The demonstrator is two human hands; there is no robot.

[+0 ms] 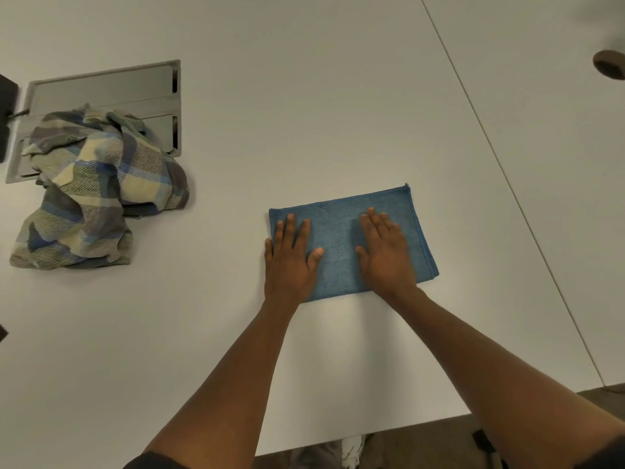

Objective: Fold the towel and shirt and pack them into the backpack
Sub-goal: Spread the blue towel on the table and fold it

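A blue towel [341,228] lies folded into a flat rectangle on the white table [304,113], right of centre. My left hand [291,257] presses flat on the towel's left end, fingers straight and its outer edge over the table. My right hand [385,252] presses flat on the towel's right half, fingers spread. A plaid shirt [98,191] in blue, cream and grey lies crumpled in a heap at the left. No backpack is in view.
A grey metal cable hatch [108,93] is set into the table behind the shirt, partly covered by it. A dark object [6,120] sits at the far left edge. A seam [507,170] runs diagonally across the table at the right. The table's near edge shows floor below.
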